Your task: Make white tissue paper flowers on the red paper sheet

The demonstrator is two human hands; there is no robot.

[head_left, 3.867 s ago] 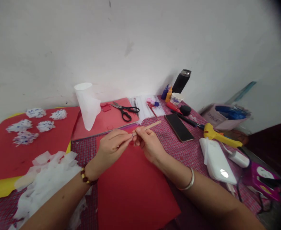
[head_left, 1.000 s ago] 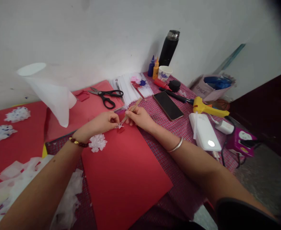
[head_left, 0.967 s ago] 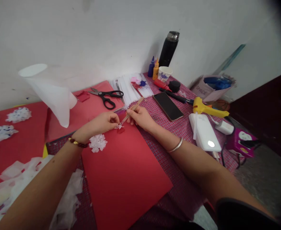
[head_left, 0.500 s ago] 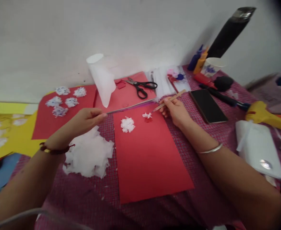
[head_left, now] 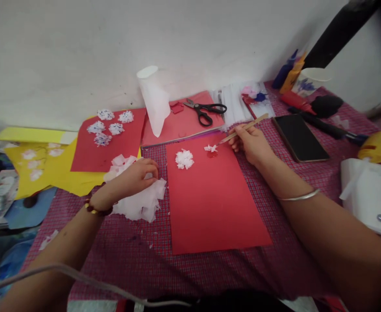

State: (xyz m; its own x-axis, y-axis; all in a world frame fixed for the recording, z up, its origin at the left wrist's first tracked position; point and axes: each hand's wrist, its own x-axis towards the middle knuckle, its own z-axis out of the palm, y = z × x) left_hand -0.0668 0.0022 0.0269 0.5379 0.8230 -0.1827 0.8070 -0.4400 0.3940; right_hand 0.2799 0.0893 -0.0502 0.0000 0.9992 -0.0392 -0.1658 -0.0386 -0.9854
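My left hand (head_left: 143, 174) hovers over a pile of white tissue-paper pieces (head_left: 141, 203), fingers loosely curled with a gap to the thumb and nothing visible in them. In my right hand (head_left: 247, 141) is a pale wooden stick (head_left: 255, 123), its pointed end angled down toward a small white paper tuft (head_left: 211, 148). That tuft sits beside a shiny wet-looking red patch (head_left: 212, 154) near the top of a red sheet (head_left: 216, 203). Left of it on the same sheet is a fuller white paper flower (head_left: 184, 159).
Black-handled scissors (head_left: 206, 110) and a rolled white paper (head_left: 154, 99) lie behind. Speckled paper flowers (head_left: 102, 139) sit on another red sheet (head_left: 89, 160) at left. A phone (head_left: 301, 138), a white device (head_left: 370, 195), glue bottles (head_left: 284, 71) and a paper cup (head_left: 310, 80) stand right.
My left hand has moved from near the folder's edge down over the tissue pile, its fingers loosened. The right hand keeps the stick by the small tuft. The view has shifted slightly left.
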